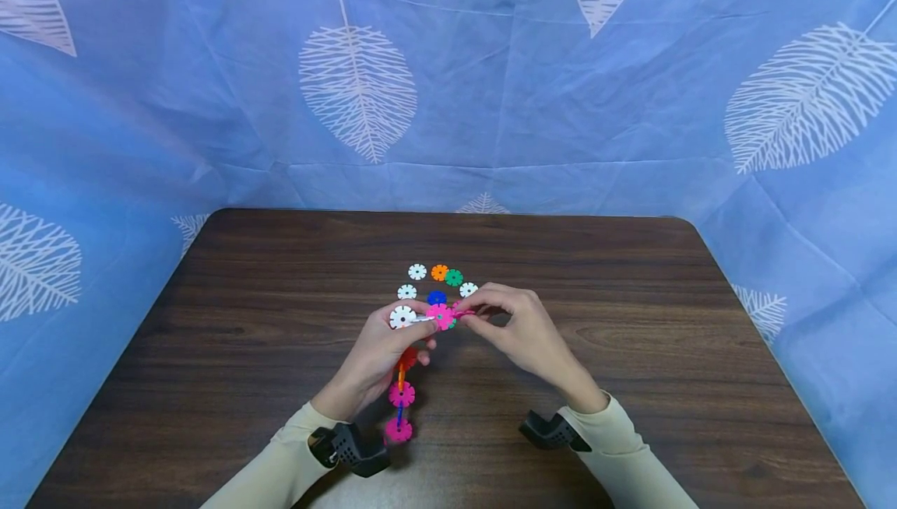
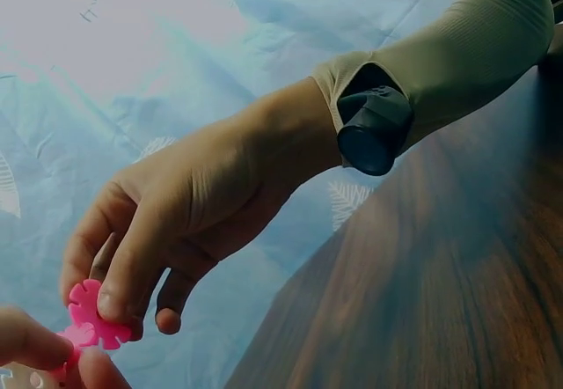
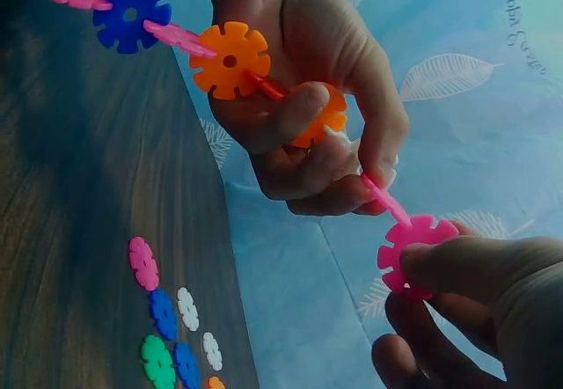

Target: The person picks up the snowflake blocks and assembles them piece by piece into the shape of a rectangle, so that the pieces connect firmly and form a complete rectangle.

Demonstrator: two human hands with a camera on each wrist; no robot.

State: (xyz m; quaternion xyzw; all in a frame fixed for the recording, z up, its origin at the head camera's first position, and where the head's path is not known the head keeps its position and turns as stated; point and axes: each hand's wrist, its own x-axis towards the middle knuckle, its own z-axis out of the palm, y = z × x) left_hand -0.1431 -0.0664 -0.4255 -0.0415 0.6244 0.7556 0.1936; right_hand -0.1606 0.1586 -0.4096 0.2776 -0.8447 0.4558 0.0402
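Note:
My left hand (image 1: 378, 349) holds a chain of notched plastic snowflake discs, with a white disc (image 1: 402, 317) and a pink disc (image 1: 440, 317) at its thumb. From that hand the chain hangs toward the near side, through an orange disc (image 3: 230, 62) and a blue disc (image 3: 130, 15), ending in a pink disc (image 1: 399, 430). Thumb and fingers of my right hand (image 1: 518, 330) pinch another pink disc (image 3: 424, 228). In the right wrist view, it meets the edge of the pink disc in the left fingers, the two at an angle. The left fingers hide part of the chain.
Loose discs lie on the dark wooden table (image 1: 631, 338) beyond the hands, among them a white disc (image 1: 417, 272), an orange disc (image 1: 439, 272), a green disc (image 1: 454, 278) and a blue disc (image 1: 437, 297). A blue leaf-patterned cloth (image 1: 490, 104) hangs behind the table.

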